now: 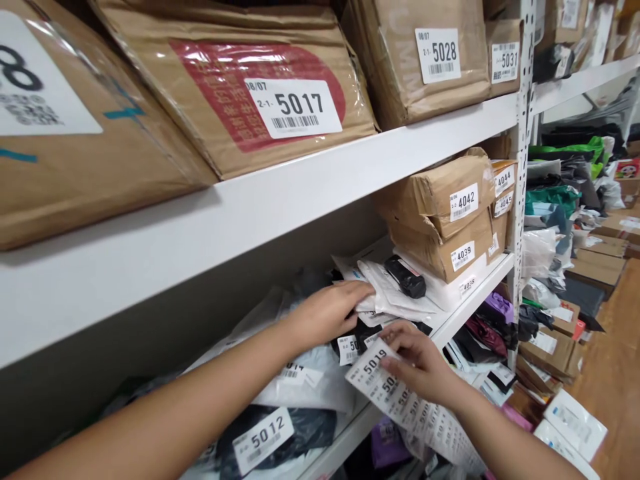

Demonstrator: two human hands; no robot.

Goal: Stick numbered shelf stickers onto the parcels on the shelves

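Note:
My left hand (327,310) reaches into the middle shelf, its fingers curled over the edge of a stack of white mailer bags (395,297). My right hand (417,360) is closed on a long strip of numbered labels (400,400); the top one reads 5019. A black device (406,277) lies on the white bags just beyond my left fingers. Below my arms lie a white bag (305,383) and a black bag tagged 5012 (270,437).
Brown boxes marked 4042 (445,193) and 4039 (450,250) are stacked at the right of the same shelf. The shelf above (300,193) carries cartons tagged 5017 (240,87) and 5028 (420,57). More parcels fill the lower shelf and the floor at right (585,267).

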